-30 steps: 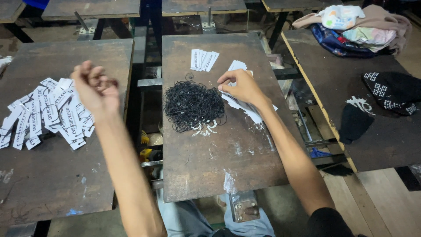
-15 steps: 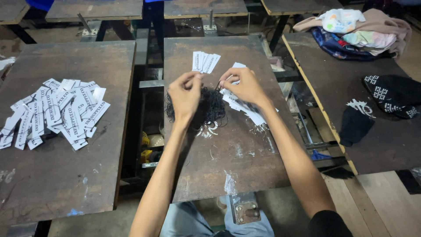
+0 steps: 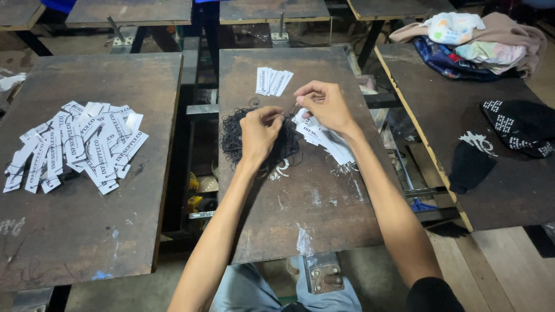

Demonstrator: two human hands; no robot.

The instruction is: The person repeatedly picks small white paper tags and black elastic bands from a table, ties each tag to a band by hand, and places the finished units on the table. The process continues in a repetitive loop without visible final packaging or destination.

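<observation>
A tangled pile of thin black string loops [image 3: 236, 138] lies on the middle board [image 3: 324, 214]. My left hand [image 3: 260, 132] hovers over the pile, fingers pinched on a black loop. My right hand [image 3: 325, 104] is just right of it, pinching a small white paper tag at its end. The two hands almost meet. Under my right hand lies a loose heap of white printed tags [image 3: 326, 138]. A neat fan of white tags [image 3: 273, 81] sits farther back on the same board.
A spread of many white tags with strings [image 3: 78, 144] covers the left board [image 3: 87, 231]. The right board [image 3: 509, 190] holds black garments [image 3: 520, 124] and a heap of coloured clothes [image 3: 474, 46]. Gaps with metal frames separate the boards.
My left hand came back from over the left board to the string pile and pinched a loop. My right hand stayed over the tag heap, lifting a tag slightly.
</observation>
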